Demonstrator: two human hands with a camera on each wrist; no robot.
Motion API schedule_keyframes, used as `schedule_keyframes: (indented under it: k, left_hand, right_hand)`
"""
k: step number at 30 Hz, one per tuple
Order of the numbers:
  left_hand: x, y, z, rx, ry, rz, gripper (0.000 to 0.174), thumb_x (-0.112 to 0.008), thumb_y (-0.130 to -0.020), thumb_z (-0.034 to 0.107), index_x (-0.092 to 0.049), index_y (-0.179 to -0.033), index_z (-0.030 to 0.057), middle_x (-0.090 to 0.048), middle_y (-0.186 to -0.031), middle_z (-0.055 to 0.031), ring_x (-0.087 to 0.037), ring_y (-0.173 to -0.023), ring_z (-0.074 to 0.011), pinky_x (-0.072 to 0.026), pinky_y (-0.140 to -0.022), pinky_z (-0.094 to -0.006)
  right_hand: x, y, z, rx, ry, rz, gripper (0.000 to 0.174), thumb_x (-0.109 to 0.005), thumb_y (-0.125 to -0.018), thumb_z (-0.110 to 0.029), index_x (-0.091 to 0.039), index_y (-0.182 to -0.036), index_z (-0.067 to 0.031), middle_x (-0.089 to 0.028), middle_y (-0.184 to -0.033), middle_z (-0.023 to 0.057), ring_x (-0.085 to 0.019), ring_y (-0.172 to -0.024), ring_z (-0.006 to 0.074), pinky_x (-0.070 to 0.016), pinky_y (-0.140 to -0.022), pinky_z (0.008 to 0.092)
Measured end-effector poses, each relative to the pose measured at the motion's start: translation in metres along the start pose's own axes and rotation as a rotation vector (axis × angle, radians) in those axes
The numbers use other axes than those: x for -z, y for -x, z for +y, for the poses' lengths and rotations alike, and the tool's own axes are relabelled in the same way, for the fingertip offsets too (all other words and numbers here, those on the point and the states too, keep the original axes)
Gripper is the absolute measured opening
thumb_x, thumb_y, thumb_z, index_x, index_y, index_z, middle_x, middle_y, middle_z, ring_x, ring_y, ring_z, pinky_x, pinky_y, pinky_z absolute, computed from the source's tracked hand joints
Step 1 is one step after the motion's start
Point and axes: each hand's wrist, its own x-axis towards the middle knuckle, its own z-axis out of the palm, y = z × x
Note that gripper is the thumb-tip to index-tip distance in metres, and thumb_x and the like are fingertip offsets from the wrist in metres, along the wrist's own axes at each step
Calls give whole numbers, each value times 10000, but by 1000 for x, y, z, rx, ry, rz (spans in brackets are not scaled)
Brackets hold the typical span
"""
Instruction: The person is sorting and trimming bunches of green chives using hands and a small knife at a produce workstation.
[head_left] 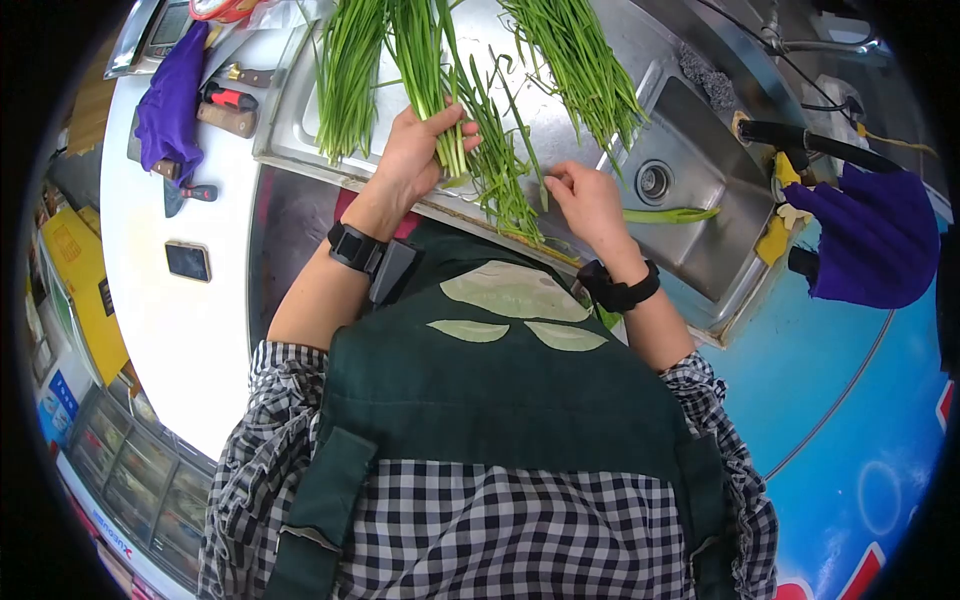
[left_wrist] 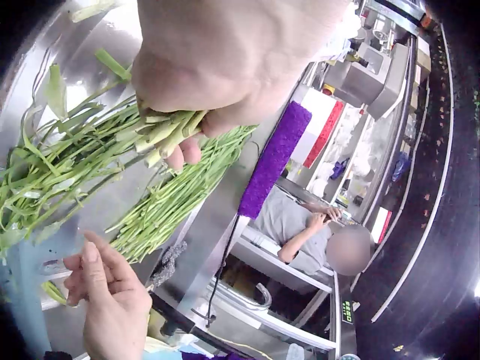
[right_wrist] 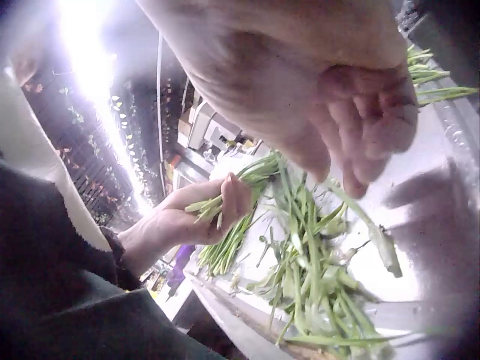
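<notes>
Left hand: fingers curled round a bunch of long, thin green stalks with pale ends, over the silver steel sink unit; right hand: fingers bent, tips at a single slim green stalk, cannot tell if pinched; tangled heap of loose green leaves between hands; second green bunch left, third green bunch right

**White glare over the steel**

A light strip blazes at the right wrist view's upper left; the steel counter glares, a soft shadow near the right hand. Wrist views look hazy; the bright head view curves into black corners.
</notes>
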Motion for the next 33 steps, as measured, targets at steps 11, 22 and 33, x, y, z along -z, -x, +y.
schedule_keyframes:
  k: [11,22,33]
  left_hand:
    - [22,21,15,59,191,-252,199,-527,-926,86,-501,-1113,20,-491,-879,-27,-480,-728,-118,-443,-591,-234]
    - [47,9,17,166,132,-302,152,-572,-911,109,-523,-1027,24,-515,-812,-38,-503,-701,-114,-449,-575,-224]
    - [13,-3,1,174,19,-304,131,-614,-894,143,-571,-979,52,-601,-804,-24,-551,-694,-102,-459,-609,-233]
  right_hand:
    - [-46,-35,-42,64,182,87,186,-662,-768,-208,-620,-744,-28,-632,-708,175,-617,-695,372,-485,-641,458]
    - [-37,-26,-52,-203,-556,12,143,-645,-813,-133,-590,-800,-2,-608,-627,57,-561,-561,146,-434,-527,278]
    - [6,-40,-58,-164,-436,55,159,-635,-826,-176,-642,-832,-17,-628,-623,72,-599,-559,176,-465,-545,316]
